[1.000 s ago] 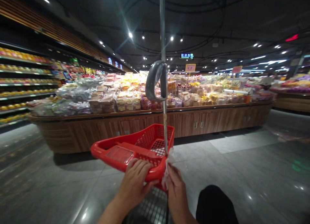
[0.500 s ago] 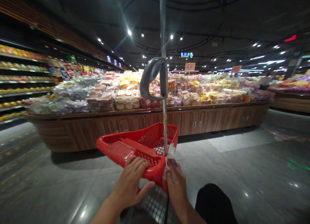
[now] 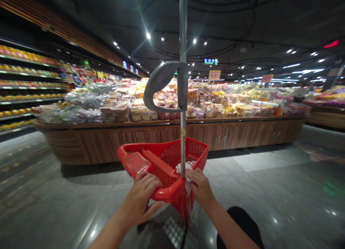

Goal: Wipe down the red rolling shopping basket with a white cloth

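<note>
A red plastic shopping cart [image 3: 169, 192] with lattice sides stands in front of me. My left hand [image 3: 140, 198] grips its near rim, fingers over the top and thumb below, beside a clear label panel [image 3: 136, 162]. Out of the cart's near corner rises a metal pole [image 3: 183, 148] carrying a grey loop handle [image 3: 151, 92]. At the pole's foot my right hand [image 3: 201, 188] is closed on a crumpled white wipe [image 3: 188, 186], pressed against the corner. Part of the wipe shows behind the pole; the right fingertips are partly hidden.
A long wooden display counter [image 3: 94, 144] heaped with packaged food runs across behind the cart. Stocked shelves [image 3: 29, 76] line the left side. Grey tiled floor [image 3: 269, 191] surrounds the cart. My dark-clothed knee [image 3: 239, 227] shows at lower right. Another counter [image 3: 329, 114] stands farther right.
The cart has swung slightly to the right and its handle has turned. My right hand has moved up and to the right with the wipe; my left stays on the rim.
</note>
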Motion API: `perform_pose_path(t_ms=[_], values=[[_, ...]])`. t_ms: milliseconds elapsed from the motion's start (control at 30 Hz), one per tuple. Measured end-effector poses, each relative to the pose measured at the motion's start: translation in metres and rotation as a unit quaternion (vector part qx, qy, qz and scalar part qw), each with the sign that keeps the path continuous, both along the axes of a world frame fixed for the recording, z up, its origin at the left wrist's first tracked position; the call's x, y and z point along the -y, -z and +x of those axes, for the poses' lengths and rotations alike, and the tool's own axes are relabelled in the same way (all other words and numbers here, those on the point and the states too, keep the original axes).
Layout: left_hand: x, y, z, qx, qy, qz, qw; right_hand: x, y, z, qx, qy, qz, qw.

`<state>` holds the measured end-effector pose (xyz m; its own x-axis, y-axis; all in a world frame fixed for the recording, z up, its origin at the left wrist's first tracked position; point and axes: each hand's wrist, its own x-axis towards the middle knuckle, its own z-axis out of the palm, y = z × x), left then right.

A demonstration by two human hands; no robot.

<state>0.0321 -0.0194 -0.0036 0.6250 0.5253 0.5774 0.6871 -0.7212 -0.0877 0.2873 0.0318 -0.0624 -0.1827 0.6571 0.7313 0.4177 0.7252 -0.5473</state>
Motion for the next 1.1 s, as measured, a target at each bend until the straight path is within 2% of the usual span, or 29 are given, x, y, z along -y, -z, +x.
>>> perform_pose_path(t_ms=[200, 333, 433, 567, 667, 767, 833, 967, 1100], values=[[-0.001, 0.003, -0.016, -0.016, -0.006, 0.001, 1.0, -0.013, 0.015, -0.005, 0.013, 0.053, -0.05, 0.997], [0.008, 0.011, -0.02, -0.013, -0.056, 0.047, 0.997, -0.006, 0.017, -0.015, 0.006, 0.01, -0.025, 1.0], [0.02, 0.017, -0.011, -0.012, -0.09, 0.081, 0.993, -0.008, 0.018, -0.017, 0.004, 0.013, -0.027, 1.0], [0.031, 0.022, 0.019, 0.012, -0.127, 0.109, 0.986, -0.011, 0.017, -0.021, 0.009, 0.068, -0.059, 0.996], [0.033, 0.021, 0.047, 0.036, -0.169, 0.098, 0.98, 0.0, 0.015, -0.03, 0.016, 0.052, -0.042, 0.998], [0.032, 0.015, 0.065, 0.085, -0.259, 0.058, 0.96, 0.009, 0.019, -0.034, 0.017, 0.014, -0.013, 1.0], [0.031, 0.01, 0.067, 0.092, -0.294, 0.024, 0.951, 0.006, 0.025, -0.03, 0.012, 0.016, -0.016, 1.0], [0.027, 0.006, 0.061, 0.06, -0.308, -0.005, 0.95, -0.002, 0.033, -0.023, 0.007, 0.057, -0.044, 0.997], [0.02, 0.004, 0.054, 0.044, -0.336, 0.001, 0.941, 0.005, 0.031, -0.031, 0.024, 0.029, -0.027, 0.999]])
